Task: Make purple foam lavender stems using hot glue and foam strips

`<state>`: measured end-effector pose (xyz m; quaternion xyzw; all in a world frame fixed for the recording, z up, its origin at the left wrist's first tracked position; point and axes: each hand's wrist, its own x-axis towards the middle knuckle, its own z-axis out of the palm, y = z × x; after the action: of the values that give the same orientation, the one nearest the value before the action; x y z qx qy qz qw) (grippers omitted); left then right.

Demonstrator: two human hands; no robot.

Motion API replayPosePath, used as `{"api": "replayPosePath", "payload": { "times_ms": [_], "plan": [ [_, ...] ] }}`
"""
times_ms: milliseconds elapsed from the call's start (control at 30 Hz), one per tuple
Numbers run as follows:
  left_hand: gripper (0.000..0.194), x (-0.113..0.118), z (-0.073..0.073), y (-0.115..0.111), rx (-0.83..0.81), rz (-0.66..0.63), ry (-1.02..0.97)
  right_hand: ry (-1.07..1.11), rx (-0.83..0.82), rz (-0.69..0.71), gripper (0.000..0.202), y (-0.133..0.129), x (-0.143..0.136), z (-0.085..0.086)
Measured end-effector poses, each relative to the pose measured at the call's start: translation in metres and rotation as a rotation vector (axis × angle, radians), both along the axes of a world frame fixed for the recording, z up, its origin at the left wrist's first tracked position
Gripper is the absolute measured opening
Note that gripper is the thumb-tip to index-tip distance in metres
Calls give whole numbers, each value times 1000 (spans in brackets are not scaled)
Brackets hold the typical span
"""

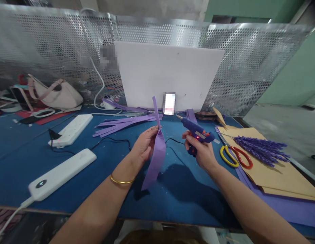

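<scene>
My left hand [146, 144] pinches a purple strip [157, 154], which looks like paper or felt; one end points up and the wider part hangs down, slightly twisted at the fingers. In my right hand [201, 150] is a blue glue gun [195, 129], its nozzle pointing up and left toward the strip but apart from it. A small red light glows on its body and a clear glue stick pokes out at the back. Behind my left hand lie several more purple strips [121, 124] on the blue table [182, 203].
Scissors [237, 157] with yellow and red handles and a purple flower bunch [262, 149] lie on tan sheets [287, 179] at right. Two white power strips [63, 174] with cords occupy the left. A lit phone [169, 103] leans on a white board [170, 74]. A handbag [55, 91] sits back left.
</scene>
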<state>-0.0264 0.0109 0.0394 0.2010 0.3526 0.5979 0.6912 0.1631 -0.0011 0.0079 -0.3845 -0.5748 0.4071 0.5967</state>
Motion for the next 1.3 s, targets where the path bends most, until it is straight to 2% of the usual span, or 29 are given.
{"api": "replayPosePath", "payload": {
  "times_ms": [133, 233, 300, 433, 667, 1033, 1300],
  "plan": [
    [12, -1, 0, -1, 8, -37, -16, -163, 41, 24, 25, -12, -4, 0],
    [11, -2, 0, -1, 17, -51, -53, -376, 193, 21, 19, -21, -5, 0],
    [17, -3, 0, 0, 24, -37, -61, -515, 296, 17, 17, -26, -6, 1],
    [23, -4, 0, 0, 42, -9, -53, -660, 422, -45, 11, -32, -11, 2],
    [12, -2, 3, -3, 46, 12, -55, -724, 456, -118, 11, -31, -14, -1],
    [11, 0, -4, 0, 74, 4, -53, -767, 464, -134, 14, -32, -13, -1],
    [15, 1, 0, -3, 44, 23, -31, -811, 479, -149, 15, -31, -12, 0]
  ]
}}
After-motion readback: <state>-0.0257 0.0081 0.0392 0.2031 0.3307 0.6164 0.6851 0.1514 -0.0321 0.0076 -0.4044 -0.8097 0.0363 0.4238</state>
